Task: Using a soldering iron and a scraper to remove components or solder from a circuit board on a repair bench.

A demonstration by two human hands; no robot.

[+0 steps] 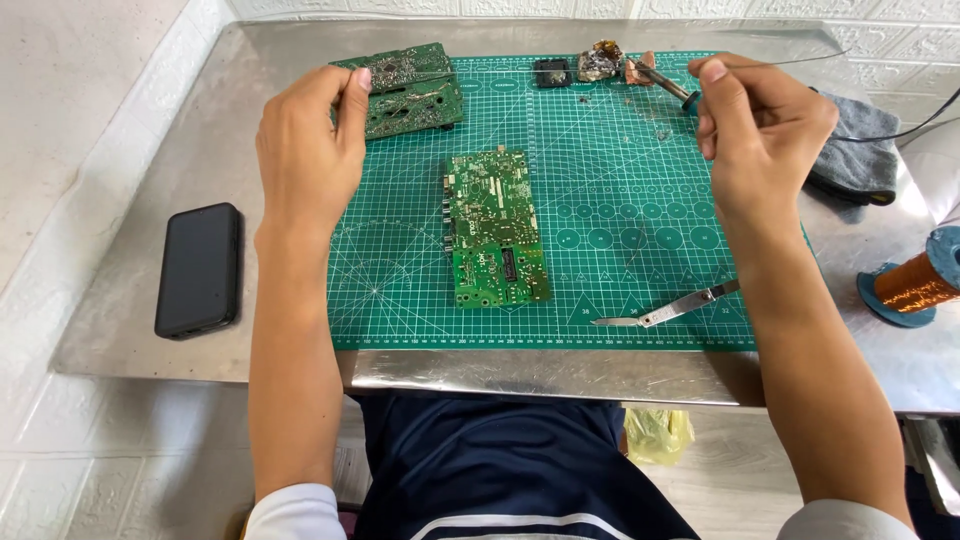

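Up near the far right corner of the cutting mat [600, 190], the right hand [765, 135] is curled around the grip of a soldering iron [665, 82], thumb and fingers pinched on it, with the tip pointing left toward a lump of solder-crusted scrap [602, 62] at the mat's far edge. A thin wire [790, 60] runs from above this hand toward the right. Across the mat, the left hand [310, 145] closes its thumb and fingers on the near edge of a stack of two green circuit boards [410, 90] lying at the far left corner. Between the hands, at the mat's middle, a third green circuit board [495, 228] lies flat, untouched. Metal tweezers [668, 310] rest by the near right corner, close to the right forearm. The green gridded mat sits on a steel table [150, 200]; a black phone [198, 270] lies on bare steel near its left edge, a grey cloth [860, 160] lies past the mat's right edge, and a spool of copper wire [920, 282] stands by the right edge. Pale textured wall panels surround the table.
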